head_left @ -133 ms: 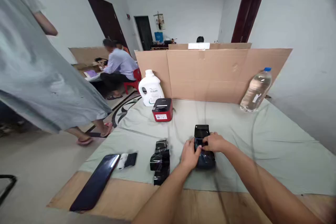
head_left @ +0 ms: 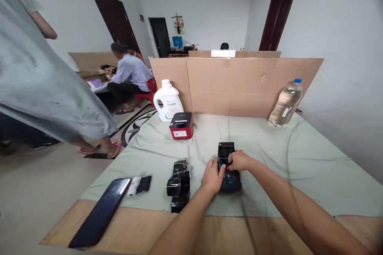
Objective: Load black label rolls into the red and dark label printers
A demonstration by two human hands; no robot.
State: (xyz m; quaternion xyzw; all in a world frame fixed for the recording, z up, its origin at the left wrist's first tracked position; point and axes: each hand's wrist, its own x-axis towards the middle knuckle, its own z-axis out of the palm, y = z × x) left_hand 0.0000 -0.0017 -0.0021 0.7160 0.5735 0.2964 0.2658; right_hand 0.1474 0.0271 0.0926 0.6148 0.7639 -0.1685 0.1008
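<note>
Our left hand [head_left: 213, 176] cups the near-left side of the small black device [head_left: 229, 175], fingers curled against it; our right hand [head_left: 238, 160] pinches at its top, just under the raised lid. We judge a steady brace and light fingertip pressure best. Left of our fingers lie black wrapped rolls [head_left: 179, 185], a dark flat slab [head_left: 101, 212]; beyond them, a red printer [head_left: 181, 125], jug [head_left: 167, 101], water bottle [head_left: 285, 104]. Nothing blocks us.

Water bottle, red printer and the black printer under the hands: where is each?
Water bottle [head_left: 285, 103], head view, on the middle of its clear body.
Red printer [head_left: 180, 126], head view, on its black top.
Black printer [head_left: 225, 149], head view, on its raised lid.
</note>
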